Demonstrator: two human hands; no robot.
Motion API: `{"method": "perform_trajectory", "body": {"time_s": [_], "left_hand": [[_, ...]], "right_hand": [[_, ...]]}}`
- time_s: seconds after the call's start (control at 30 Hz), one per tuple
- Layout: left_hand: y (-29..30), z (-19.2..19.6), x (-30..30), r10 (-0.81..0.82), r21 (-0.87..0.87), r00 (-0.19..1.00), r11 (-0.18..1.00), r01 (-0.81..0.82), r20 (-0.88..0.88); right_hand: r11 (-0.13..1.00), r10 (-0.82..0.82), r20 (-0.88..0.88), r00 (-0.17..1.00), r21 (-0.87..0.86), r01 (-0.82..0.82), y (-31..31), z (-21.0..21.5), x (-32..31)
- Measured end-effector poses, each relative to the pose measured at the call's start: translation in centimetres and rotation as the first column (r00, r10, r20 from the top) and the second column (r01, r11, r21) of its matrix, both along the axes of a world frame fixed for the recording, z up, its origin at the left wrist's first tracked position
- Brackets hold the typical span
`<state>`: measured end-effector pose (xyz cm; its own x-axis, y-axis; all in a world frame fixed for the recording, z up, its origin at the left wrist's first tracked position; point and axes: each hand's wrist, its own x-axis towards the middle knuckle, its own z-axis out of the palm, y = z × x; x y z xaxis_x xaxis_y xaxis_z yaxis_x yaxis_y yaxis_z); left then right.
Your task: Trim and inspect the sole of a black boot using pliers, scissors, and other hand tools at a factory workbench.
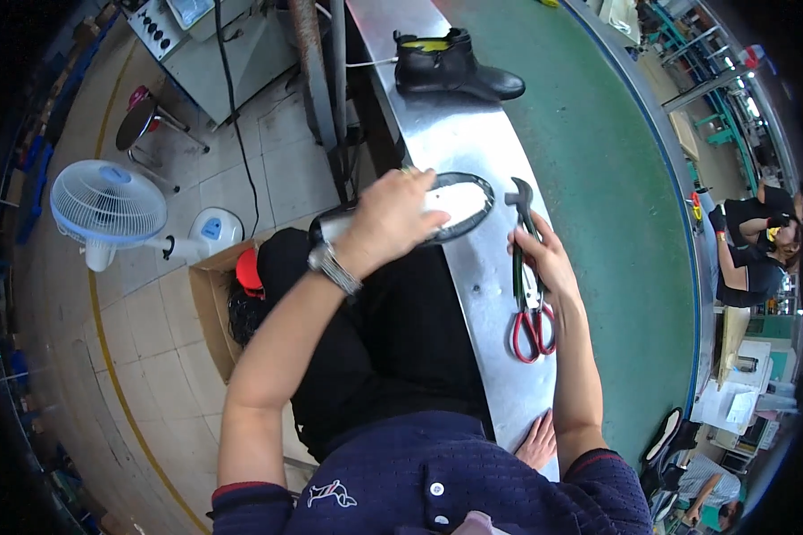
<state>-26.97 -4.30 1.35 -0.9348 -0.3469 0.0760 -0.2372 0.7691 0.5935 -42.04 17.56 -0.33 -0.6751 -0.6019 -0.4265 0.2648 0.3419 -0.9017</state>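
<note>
A black ankle boot (485,221) lies sole up across my thigh and the bench edge, its white underside showing at the toe. My left hand (391,218) is closed over its middle, the back of the hand hiding part of the sole. To the right, my right hand (547,259) grips the dark handle of a hammer (521,198), whose metal head points away from me. Red-handled scissors (532,335) lie on the bench just below that hand. Whether its fingers touch the scissors too, I cannot tell.
The metal bench (509,392) runs lengthwise, with another black boot (455,69) standing at its far end. One more hand (537,441) rests on the bench near my right arm; its arm is hidden. A fan (107,209) and open carton (207,308) stand left.
</note>
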Motion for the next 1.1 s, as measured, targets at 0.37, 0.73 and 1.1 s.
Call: {"method": "perform_trajectory", "body": {"time_s": [0.37,0.73,1.1], "left_hand": [[-3.0,-2.0,-1.3,-0.110,-0.338,0.982,0.940,0.052,-0.155],[-5.6,-0.9,-1.2,0.171,0.146,0.981,0.977,-0.157,-0.096],[3.7,-1.1,2.6,0.257,-0.087,0.948,0.957,-0.277,-0.185]], "right_hand": [[0.952,0.304,0.315,0.899,-0.056,-0.302,0.2,6.6,2.9],[0.797,0.581,0.232,0.780,0.036,-0.604,-7.1,9.0,1.3],[0.619,0.772,-0.128,0.623,0.372,-0.691,-7.2,8.7,2.5]]}}
